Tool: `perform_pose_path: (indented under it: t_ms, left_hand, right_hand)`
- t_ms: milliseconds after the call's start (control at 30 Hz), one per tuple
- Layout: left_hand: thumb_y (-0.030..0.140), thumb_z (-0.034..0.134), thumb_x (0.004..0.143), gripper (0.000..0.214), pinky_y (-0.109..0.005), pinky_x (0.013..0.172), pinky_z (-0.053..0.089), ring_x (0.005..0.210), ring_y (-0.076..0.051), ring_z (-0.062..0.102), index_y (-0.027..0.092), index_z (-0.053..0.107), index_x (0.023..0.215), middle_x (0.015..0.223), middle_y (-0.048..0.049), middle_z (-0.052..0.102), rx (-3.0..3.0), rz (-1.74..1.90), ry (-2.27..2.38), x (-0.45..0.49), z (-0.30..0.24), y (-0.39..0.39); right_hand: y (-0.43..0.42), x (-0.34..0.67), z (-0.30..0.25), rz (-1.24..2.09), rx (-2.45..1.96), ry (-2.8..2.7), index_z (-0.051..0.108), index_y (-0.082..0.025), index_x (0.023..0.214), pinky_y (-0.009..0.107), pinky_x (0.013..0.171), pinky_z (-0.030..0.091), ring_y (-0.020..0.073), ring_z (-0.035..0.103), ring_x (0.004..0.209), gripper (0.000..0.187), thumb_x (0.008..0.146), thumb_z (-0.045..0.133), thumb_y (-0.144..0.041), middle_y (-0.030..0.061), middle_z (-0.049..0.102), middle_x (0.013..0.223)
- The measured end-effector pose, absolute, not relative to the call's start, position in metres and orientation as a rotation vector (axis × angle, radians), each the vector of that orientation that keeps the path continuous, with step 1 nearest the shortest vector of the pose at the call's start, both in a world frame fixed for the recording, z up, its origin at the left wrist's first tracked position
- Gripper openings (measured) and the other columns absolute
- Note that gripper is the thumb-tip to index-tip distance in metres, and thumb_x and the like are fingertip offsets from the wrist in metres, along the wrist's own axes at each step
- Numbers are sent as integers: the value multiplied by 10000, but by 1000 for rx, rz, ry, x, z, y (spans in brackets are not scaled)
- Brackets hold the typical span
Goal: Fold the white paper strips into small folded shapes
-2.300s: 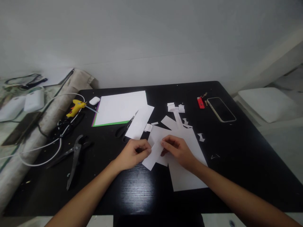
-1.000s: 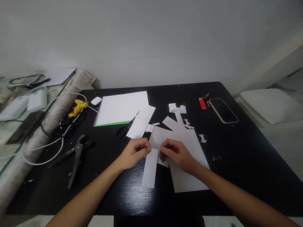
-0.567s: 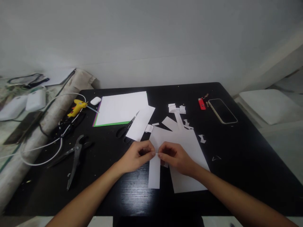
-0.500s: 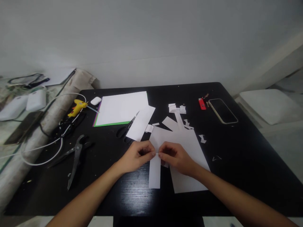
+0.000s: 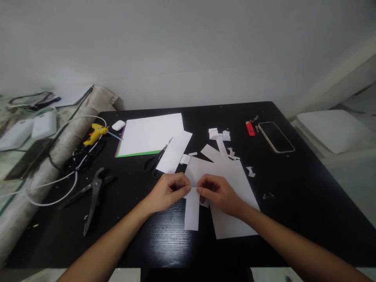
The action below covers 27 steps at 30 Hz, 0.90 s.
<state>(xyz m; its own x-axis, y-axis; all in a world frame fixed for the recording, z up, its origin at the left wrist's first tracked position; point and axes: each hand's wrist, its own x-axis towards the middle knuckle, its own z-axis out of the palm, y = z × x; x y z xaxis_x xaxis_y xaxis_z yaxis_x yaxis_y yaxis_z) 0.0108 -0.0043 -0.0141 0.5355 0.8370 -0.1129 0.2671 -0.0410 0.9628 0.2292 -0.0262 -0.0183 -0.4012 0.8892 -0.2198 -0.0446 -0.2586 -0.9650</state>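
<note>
A narrow white paper strip point(image 5: 192, 211) hangs between my hands, its long end pointing toward me. My left hand point(image 5: 167, 191) pinches its top edge at the left corner, thumb against fingers. At the opposite corner my right hand point(image 5: 219, 194) pinches the same edge. Beneath and behind them lies a large white paper sheet point(image 5: 235, 219), partly covered by my right hand and forearm. Beyond the hands, a cut white paper piece point(image 5: 175, 152) rests across black-handled scissors point(image 5: 150, 164). Folded paper pieces point(image 5: 214, 134) sit farther back, joined to or touching a thin strip.
On the left are a yellow glue gun point(image 5: 95, 134), black-handled pliers or shears point(image 5: 95, 188) and a white cable point(image 5: 76, 178). A paper stack point(image 5: 149, 135) lies at the back. At right are a red lighter point(image 5: 250, 128), a phone point(image 5: 276, 137) and paper scraps point(image 5: 251, 171).
Both hands have shifted slightly away from me with the paper strip, and its near end has moved up a little. The fingertips have drawn slightly apart along its edge.
</note>
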Motion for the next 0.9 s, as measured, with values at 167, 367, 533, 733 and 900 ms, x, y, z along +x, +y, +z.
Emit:
perform_pose_path:
  t_ms: [167,367,533,733,900]
  left_hand:
    - [279,625,916,172,-242,572,360,599,-114,487,142,624,812,653,16,563,1580,597,969,12,-15,-4]
    - [263,611,923,163,-239,578,369,608,-114,510,141,631,816,661,14,581,1599,607,972,11,-14,-4]
    - [268,619,920,162,-232,575,380,610,-113,527,144,633,817,670,14,592,1594,625,981,11,-15,-4]
    - [268,609,925,161,-226,564,385,593,-108,528,142,625,826,665,15,591,1549,623,990,14,-15,-4]
    - [284,609,935,179,-220,554,381,550,-95,496,145,618,823,605,35,559,1498,693,1050,15,-17,-5]
  right_hand:
    - [-26,229,-20,1731,-1104,-1296,647,-163,781,277,613,490,142,627,600,177,832,732,-309,-12,623,649]
    - [-25,229,-21,1737,-1096,-1274,644,-165,767,276,601,489,141,624,586,192,818,746,-320,-11,622,635]
    - [-25,230,-21,1725,-1089,-1275,652,-166,778,275,606,499,140,632,594,171,834,733,-306,-8,629,648]
    - [-25,229,-18,1719,-1104,-1260,651,-163,783,274,618,511,137,637,608,211,841,742,-345,-9,630,669]
    - [-26,227,-17,1773,-1112,-1248,658,-158,802,274,628,517,140,645,638,300,849,744,-442,-5,633,695]
